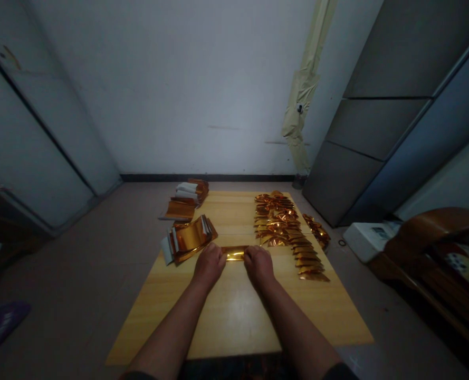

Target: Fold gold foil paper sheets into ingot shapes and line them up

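Observation:
A shiny gold foil sheet [235, 254] is stretched between my two hands over the middle of the wooden table [234, 306]. My left hand [209, 264] is closed on its left end, and my right hand [259, 264] grips the right end. Left of my left hand lies a stack of curled gold foil sheets [190, 236] with pale backs. Rows of folded gold foil pieces [276, 219] overlap one another to the right, beyond my right hand. The fingertips are mostly hidden behind the knuckles.
More foil sheets [182, 208] lie at the table's far left edge. Beyond the right edge is a heap of folded foil [317, 231]. A white box [366, 240] and a wooden chair [428, 253] stand right; a grey refrigerator [361, 132] stands behind them, by the wall.

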